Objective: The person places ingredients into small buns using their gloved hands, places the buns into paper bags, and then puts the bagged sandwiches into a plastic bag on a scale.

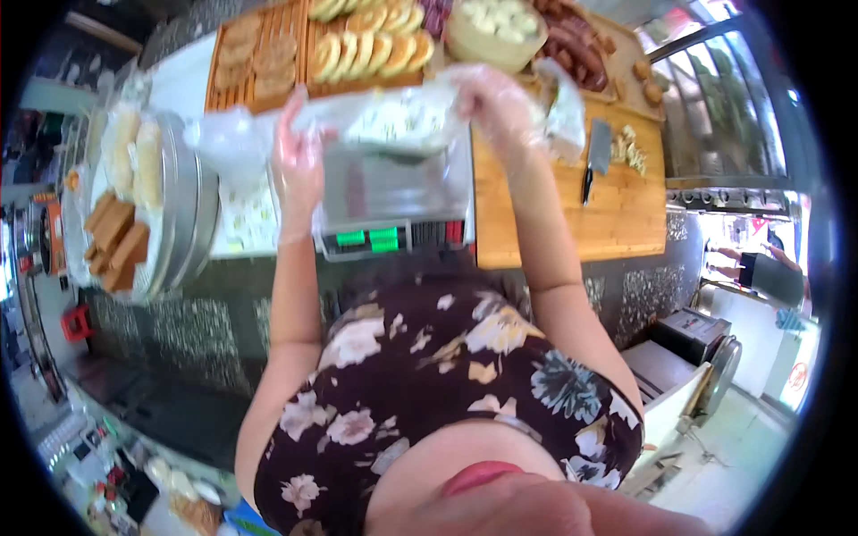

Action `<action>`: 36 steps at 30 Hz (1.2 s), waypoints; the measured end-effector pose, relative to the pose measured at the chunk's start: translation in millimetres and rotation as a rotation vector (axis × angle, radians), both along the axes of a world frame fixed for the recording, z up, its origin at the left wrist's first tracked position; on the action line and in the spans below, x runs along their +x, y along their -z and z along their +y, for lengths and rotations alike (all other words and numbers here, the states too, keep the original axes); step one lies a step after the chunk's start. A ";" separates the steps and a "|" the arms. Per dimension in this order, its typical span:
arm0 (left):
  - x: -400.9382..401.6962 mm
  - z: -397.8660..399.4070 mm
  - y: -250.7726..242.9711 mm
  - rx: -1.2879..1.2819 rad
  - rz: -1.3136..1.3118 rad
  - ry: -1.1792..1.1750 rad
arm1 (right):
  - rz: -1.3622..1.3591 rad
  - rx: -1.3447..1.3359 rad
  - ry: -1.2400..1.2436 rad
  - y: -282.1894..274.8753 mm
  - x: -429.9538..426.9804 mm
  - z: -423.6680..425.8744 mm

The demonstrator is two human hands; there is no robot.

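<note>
My left hand (pixel 298 157), in a clear plastic glove, is raised over the left side of a steel pan (pixel 395 187). Its thumb and fingers are apart, and blur hides whether they touch the plastic. My right hand (pixel 499 110), gloved too, is bent with its fingers curled on a thin clear plastic bag (pixel 442 94), which stretches towards the left hand. Green lit panels (pixel 367 238) at the pan's near edge suggest a weighing scale. Just right of the right hand is another clear bag (pixel 566 124), its contents unclear.
A cleaver (pixel 596 157) and chopped pale pieces (pixel 629 151) lie on a wooden board (pixel 536 231). Behind are a bamboo steamer (pixel 496 57), sausages (pixel 580 57) and round flatbreads (pixel 372 53) on a slatted tray (pixel 301 47). At left, a round steel steamer (pixel 191 201) holds brown blocks (pixel 117 234).
</note>
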State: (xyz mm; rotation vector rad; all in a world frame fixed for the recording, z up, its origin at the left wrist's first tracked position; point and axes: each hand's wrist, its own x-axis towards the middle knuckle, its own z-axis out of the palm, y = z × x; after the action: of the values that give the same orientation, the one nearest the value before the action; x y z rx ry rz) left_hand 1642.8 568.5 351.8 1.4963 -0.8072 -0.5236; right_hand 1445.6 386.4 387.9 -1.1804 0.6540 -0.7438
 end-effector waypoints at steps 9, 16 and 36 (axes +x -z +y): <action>-0.5 -12.2 -31.6 -0.112 0.104 0.077 | 0.221 -0.126 0.073 -27.0 19.0 7.3; -48.4 39.8 19.5 0.083 0.039 0.309 | 0.588 -0.249 -0.095 18.1 -46.1 71.0; -84.2 41.2 19.5 0.174 -0.209 0.337 | 0.672 -0.354 -0.041 48.9 -70.7 111.1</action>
State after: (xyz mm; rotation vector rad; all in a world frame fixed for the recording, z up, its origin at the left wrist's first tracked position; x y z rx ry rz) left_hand 1558.6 609.7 332.3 1.6004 -1.2154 -0.7098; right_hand 1374.9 497.6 339.0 -1.7918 1.0746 -0.4239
